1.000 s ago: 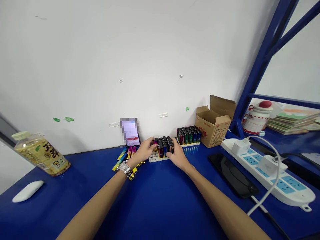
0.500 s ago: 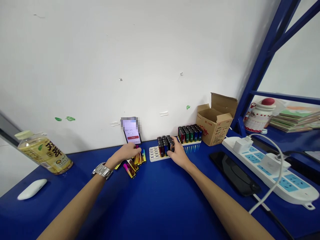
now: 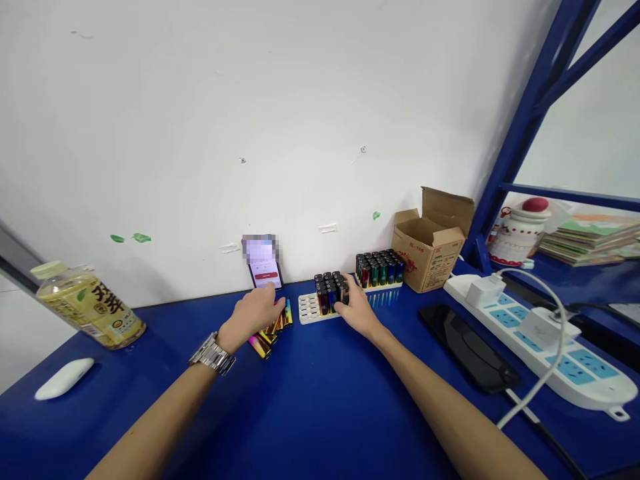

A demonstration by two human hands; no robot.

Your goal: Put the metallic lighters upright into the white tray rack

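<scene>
The left hand, a steel watch on its wrist, sits half-closed over a loose pile of metallic tubes at the centre of the worktop; its fingertips reach the tubes, but whether it has hold of any cannot be told. The right hand is partly closed, its fingers against a block of upright tubes standing in a white tray. A second tray of upright tubes stands just right of it, beside a cardboard box. A phone leans on the wall behind the pile. A power strip lies at right.
</scene>
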